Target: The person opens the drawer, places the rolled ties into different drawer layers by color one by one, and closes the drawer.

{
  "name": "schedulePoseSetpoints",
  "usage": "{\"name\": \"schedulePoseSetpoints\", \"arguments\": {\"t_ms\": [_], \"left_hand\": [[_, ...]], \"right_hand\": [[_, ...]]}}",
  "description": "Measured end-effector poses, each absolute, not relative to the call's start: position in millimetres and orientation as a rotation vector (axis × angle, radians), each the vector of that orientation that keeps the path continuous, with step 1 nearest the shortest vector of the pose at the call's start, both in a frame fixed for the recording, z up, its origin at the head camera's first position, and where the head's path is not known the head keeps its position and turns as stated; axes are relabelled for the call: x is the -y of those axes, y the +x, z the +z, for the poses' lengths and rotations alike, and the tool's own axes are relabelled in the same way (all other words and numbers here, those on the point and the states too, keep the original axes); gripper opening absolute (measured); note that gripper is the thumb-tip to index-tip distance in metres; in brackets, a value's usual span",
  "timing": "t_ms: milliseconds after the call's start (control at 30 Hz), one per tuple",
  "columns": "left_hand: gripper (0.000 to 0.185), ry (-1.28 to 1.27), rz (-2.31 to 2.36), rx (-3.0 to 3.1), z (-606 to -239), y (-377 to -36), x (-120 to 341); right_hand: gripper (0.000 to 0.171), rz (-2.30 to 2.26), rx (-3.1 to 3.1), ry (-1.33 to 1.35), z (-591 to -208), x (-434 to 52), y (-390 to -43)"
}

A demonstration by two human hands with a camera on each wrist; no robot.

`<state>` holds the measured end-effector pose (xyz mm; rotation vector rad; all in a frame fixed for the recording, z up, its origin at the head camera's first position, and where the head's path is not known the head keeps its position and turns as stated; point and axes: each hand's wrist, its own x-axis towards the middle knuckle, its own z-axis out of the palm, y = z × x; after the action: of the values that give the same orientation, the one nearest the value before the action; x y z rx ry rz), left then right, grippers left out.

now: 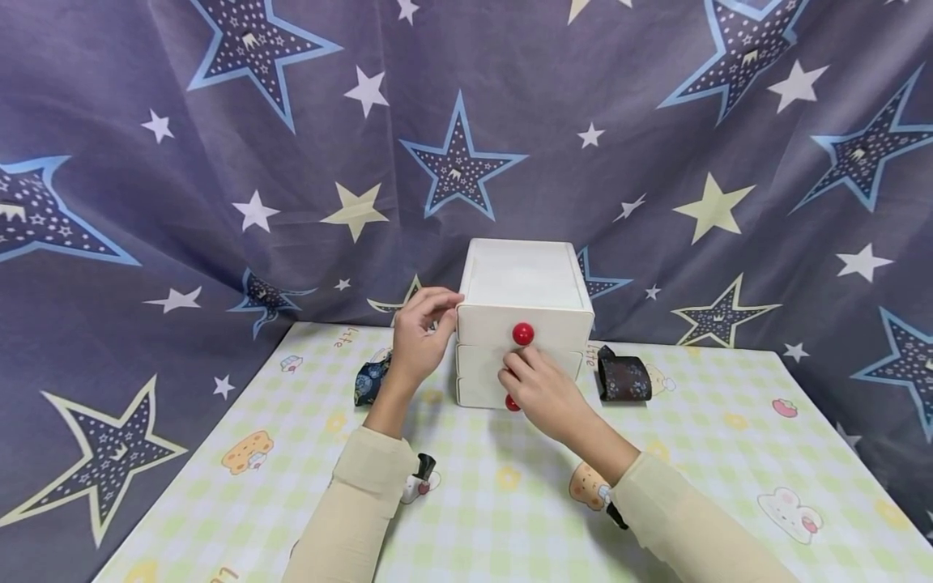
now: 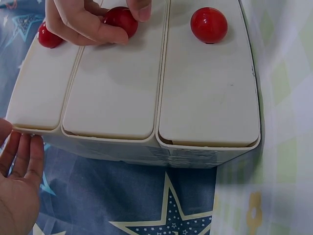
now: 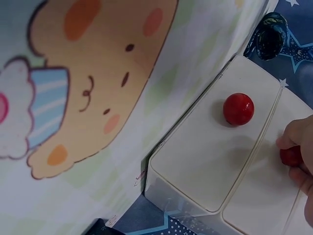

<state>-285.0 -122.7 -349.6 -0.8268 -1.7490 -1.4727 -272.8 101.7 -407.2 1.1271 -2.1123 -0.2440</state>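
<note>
Backdrop first: a big grey-blue star-printed cloth (image 1: 219, 202) hanging behind and draping down at the sides. Below it, a pale green checked table cover with cartoon animals (image 1: 729, 453), spread flat. At the table's back middle, close against the cloth, a white plastic three-drawer desktop chest (image 1: 521, 283), upright, drawer fronts toward the camera. Left hand (image 1: 419, 340) at the chest's upper left corner, fingertips bent onto the edge, bracing rather than gripping; in the left wrist view, fingers straight beside the chest's side. Right hand (image 1: 543, 393) on the middle drawer front, thumb and fingers pinching the round red middle knob (image 2: 120, 20), mostly hidden under the fingers. Top red knob (image 1: 522, 334) free above; bottom red knob (image 1: 513, 403) peeking out just below the hand. Dark patterned fabric rolls either side: one to the left (image 1: 370, 380), one to the right (image 1: 623, 376), both just beside the chest. Likely light, stiff and smooth plastic, prone to sliding on the cover, so a bracing hand makes sense; knob small, glossy, best pinched behind its widest part.
</note>
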Motion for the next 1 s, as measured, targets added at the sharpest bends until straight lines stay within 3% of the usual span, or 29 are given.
{"name": "schedulePoseSetpoints", "arguments": {"t_ms": [1000], "left_hand": [[0.019, -0.822, -1.47, 1.74, -350, -286, 122]], "right_hand": [[0.012, -0.251, 2.053, 1.177, -401, -103, -262]]}}
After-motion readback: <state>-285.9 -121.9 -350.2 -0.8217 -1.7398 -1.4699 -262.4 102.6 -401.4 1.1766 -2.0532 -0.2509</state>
